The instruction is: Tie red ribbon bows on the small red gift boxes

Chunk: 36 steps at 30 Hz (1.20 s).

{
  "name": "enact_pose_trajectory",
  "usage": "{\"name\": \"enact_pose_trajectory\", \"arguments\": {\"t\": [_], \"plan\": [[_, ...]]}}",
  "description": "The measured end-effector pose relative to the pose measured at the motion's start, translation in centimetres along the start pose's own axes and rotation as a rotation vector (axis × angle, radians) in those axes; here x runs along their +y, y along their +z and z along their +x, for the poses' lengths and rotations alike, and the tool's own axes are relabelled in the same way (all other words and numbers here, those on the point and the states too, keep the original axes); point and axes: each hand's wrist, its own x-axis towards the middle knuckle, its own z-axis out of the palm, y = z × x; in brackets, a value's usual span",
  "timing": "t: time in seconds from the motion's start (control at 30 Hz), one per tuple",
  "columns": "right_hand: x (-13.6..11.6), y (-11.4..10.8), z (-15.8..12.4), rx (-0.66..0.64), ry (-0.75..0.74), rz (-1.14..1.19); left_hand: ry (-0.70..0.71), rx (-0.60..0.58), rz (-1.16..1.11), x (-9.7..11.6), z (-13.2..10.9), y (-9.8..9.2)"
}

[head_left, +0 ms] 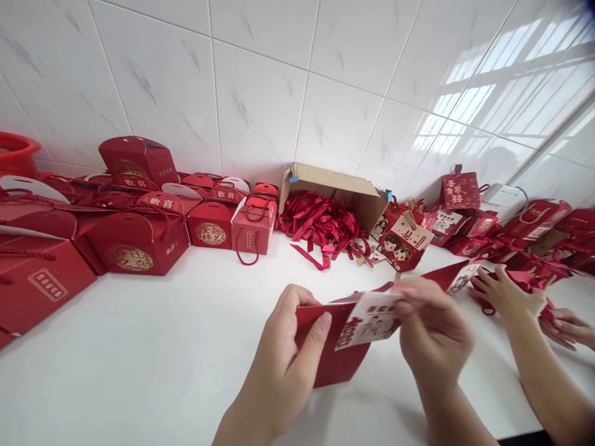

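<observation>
Red folded box (332, 353) sits flat between your two hands, held just above the near middle of the white table (162, 347). Your left hand (283, 359) is closed in a pinch on its left edge, with the thumb laid across the front face and the fingers curled round behind. Your right hand (434, 337) is curled shut over the right end, beside the white printed panel (369, 319) that lies across the front. That hand is slightly blurred, so you cannot tell just where its fingertips press. A red flap runs on to the far right past your right hand. Whether it belongs to the same piece is not clear.

To the right of your hands, a co-worker's hand (506, 294) is closed on another red piece, with their other hand (569, 328) just beyond it near the table's right edge.

Far across the table, against the tiled wall (260, 93), a cardboard carton (334, 186) lies on its side with red ribbons (320, 223) spilling out of its mouth onto the table. Left of it stand rows of made-up red gift boxes (139, 241), the nearest to the carton being a small box with a cord handle (253, 229). A red basin (16, 152) shows at the far left edge. Right of the carton, a box printed with a cartoon couple (404, 244) leans tilted, and behind it a heap of red boxes (511, 229) stretches along the wall to the right.
</observation>
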Motion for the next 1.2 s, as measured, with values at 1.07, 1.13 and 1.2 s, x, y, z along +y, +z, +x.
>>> {"name": "enact_pose_trajectory", "arguments": {"t": [1.07,1.13,1.2], "plan": [[-0.2,2.2,-1.7,-0.212,0.331,0.202,0.226,0.059,0.031,-1.8,0.4,0.9],[-0.2,2.2,-1.7,-0.207,0.328,0.208,0.212,0.089,0.008,-1.6,0.3,1.2],[-0.2,2.2,-1.7,-0.203,0.323,0.209,0.208,0.113,-0.004,-1.5,0.3,1.3]]}}
